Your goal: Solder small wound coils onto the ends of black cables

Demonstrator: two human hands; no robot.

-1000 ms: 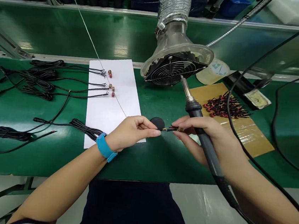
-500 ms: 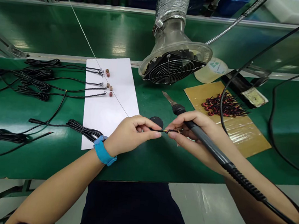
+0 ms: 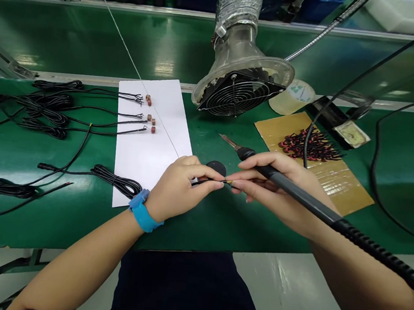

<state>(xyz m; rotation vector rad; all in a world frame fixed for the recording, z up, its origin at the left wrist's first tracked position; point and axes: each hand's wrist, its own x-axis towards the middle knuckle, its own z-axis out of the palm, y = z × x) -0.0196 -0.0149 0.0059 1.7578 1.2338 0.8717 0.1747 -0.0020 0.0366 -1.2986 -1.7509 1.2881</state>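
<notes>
My left hand (image 3: 185, 185), with a blue band at the wrist, pinches a black cable (image 3: 206, 180) between thumb and fingers. A thin strand (image 3: 163, 127), which looks like solder wire, runs down from above to this hand. My right hand (image 3: 281, 187) carries a soldering iron (image 3: 305, 201) between thumb and index finger, its tip pointing up and left, apart from the cable. The fingertips of that same hand pinch the cable's thin coloured wires (image 3: 229, 182), right beside my left fingertips. The wire ends are mostly hidden by the right fingers.
Coiled black cables (image 3: 51, 109) lie at left, some ends on a white sheet (image 3: 136, 155) beside small copper-coloured parts (image 3: 153, 129). A fume extractor hood (image 3: 241, 87) hangs overhead. At right, cardboard (image 3: 340, 184) bears a pile of red-black pieces (image 3: 309, 145), near a soldering stand (image 3: 338, 122).
My right fingers have shifted along the wires and now cover the copper-coloured bit that showed at their tips. The soldering iron's tip has moved slightly left and down.
</notes>
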